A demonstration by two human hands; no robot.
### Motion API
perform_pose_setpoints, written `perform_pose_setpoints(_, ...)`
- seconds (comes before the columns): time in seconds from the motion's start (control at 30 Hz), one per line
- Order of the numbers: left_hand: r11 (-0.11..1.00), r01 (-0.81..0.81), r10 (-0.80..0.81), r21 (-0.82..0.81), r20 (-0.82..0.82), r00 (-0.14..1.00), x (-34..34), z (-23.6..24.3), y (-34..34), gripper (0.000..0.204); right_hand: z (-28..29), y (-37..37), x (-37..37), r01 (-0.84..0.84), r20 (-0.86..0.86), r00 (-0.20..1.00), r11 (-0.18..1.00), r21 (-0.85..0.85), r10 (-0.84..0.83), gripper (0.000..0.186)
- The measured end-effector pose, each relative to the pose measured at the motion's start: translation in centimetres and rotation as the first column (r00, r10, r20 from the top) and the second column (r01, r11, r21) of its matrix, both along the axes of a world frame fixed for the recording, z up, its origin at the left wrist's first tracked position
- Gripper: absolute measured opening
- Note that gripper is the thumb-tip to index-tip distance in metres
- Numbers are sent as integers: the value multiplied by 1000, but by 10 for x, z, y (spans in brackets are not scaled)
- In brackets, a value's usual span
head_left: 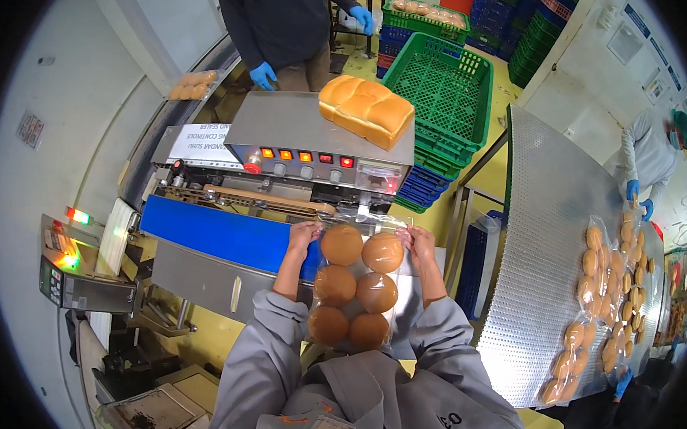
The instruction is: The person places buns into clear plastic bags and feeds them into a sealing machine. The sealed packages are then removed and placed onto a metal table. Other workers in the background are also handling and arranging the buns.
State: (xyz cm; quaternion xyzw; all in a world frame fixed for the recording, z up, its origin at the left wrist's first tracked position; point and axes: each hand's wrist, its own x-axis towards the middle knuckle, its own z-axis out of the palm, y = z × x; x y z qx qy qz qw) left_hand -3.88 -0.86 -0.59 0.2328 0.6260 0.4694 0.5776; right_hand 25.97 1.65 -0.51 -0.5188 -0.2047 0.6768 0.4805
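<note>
A clear plastic bag of round brown buns (336,285) hangs in front of me, the buns in two columns. My left hand (304,236) is closed on the bag's upper left corner, by the end of the blue conveyor belt (214,237). With pinched fingers, my right hand (418,243) grips the upper right corner. The bag's flat top edge stretches between my hands, right at the band sealer (278,129). On the sealer are lit orange and red displays and a red button (252,165). A loaf of bread (366,111) lies on top of it.
Green crates (485,78) stand stacked beyond the sealer. On the right, a metal table (515,284) carries bagged buns (570,358), with a gloved co-worker (648,159) behind it. Another person in blue gloves (274,33) stands behind the sealer. A second machine (85,260) is at left.
</note>
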Motion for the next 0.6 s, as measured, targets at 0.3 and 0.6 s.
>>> perform_pose_setpoints(0.3, 999, -38, 38, -28, -26, 999, -60, 0, -1, 13, -2, 10, -66, 29, -13, 999, 1000, 11, -29, 11)
perform_pose_setpoints(0.6, 999, -6, 5, 44, 1, 1000, -121, 11, -42, 30, 12, -49, -124, 194, 342, 910, 971, 142, -232, 16)
